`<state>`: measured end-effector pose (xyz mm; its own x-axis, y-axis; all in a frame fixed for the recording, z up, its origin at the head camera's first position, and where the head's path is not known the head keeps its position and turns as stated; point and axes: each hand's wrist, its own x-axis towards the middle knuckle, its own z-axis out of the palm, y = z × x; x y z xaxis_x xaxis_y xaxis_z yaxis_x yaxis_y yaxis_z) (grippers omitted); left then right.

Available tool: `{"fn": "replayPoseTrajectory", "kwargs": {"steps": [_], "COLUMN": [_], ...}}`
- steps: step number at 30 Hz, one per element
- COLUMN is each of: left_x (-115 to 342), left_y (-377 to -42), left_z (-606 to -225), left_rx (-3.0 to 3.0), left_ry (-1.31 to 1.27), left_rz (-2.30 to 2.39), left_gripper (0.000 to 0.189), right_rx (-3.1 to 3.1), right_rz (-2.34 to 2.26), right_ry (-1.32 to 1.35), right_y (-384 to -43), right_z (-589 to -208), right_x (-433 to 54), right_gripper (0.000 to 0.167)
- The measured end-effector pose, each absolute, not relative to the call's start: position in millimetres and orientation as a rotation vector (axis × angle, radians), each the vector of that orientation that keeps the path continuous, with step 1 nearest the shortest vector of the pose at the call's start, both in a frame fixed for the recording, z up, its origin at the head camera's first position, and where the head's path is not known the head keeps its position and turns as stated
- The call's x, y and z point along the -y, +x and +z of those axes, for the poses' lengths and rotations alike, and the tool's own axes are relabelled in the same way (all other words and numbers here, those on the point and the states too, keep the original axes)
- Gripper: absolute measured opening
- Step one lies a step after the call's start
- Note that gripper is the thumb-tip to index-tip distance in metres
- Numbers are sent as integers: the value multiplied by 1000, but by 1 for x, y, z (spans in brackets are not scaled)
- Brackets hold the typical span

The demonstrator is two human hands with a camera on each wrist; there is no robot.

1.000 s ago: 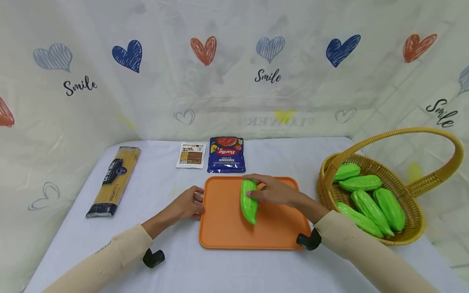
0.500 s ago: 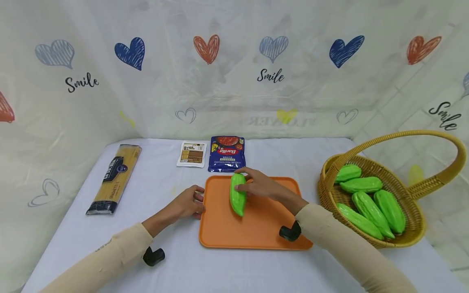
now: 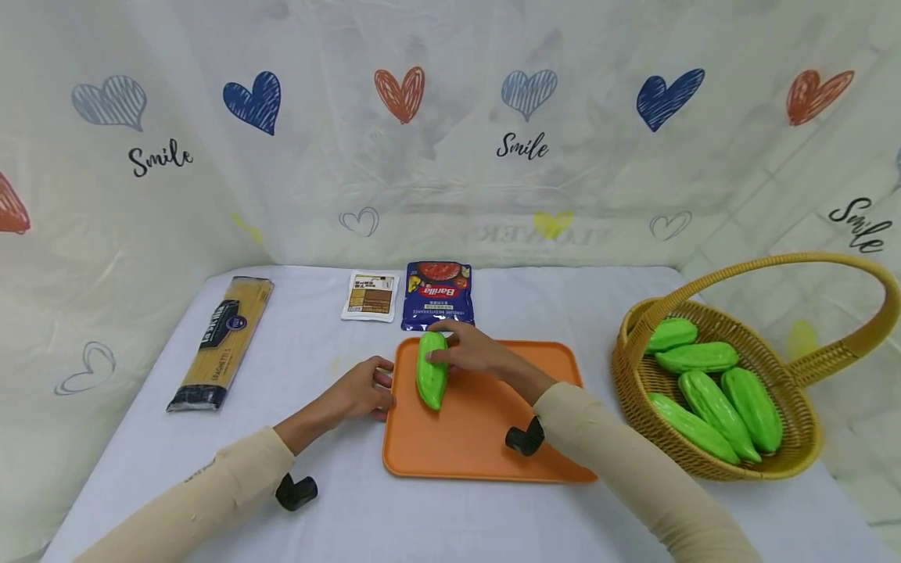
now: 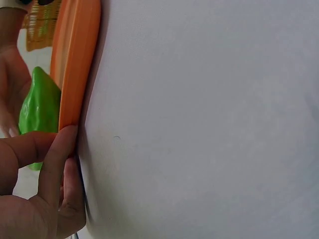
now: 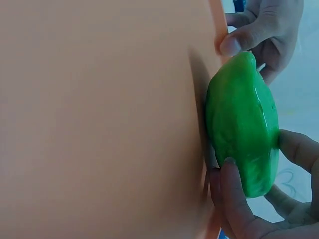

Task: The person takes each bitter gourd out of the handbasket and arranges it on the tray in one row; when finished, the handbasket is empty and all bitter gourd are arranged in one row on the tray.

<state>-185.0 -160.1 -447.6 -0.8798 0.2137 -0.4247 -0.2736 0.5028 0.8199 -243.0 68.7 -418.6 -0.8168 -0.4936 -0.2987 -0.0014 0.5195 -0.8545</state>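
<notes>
A shiny bright green gourd (image 3: pixel 432 371) with a tapered tip is held by my right hand (image 3: pixel 468 349) at the left part of the orange tray (image 3: pixel 493 446). Seen from the right wrist, thumb and fingers grip the lower part of the gourd (image 5: pixel 244 124), close over the tray's surface (image 5: pixel 99 119). My left hand (image 3: pixel 360 391) is at the tray's left edge, and in the left wrist view its thumb and finger pinch the orange rim (image 4: pixel 79 64).
At the right stands a wicker basket (image 3: pixel 809 426) with a tall handle and several green gourds (image 3: pixel 718 414) inside. Behind the tray lie a blue Barilla pouch (image 3: pixel 438 297) and a small white packet (image 3: pixel 371 296). A spaghetti pack (image 3: pixel 221 344) lies far left.
My right hand has carried the green gourd leftward across the tray, from its middle to near its left edge. The left hand has stayed at the rim.
</notes>
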Motion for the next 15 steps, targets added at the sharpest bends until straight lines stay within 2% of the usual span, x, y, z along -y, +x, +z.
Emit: {"fn": "replayPoseTrajectory", "kwargs": {"steps": [15], "left_x": [162], "left_y": [-186], "left_z": [-446], "left_rx": [-2276], "left_ry": [-31], "left_rz": [1310], "left_gripper": [62], "right_rx": [-2232], "right_rz": [-1354], "right_ry": [-362], "right_y": [-243], "right_z": [-426], "right_x": [-52], "right_gripper": [60]}}
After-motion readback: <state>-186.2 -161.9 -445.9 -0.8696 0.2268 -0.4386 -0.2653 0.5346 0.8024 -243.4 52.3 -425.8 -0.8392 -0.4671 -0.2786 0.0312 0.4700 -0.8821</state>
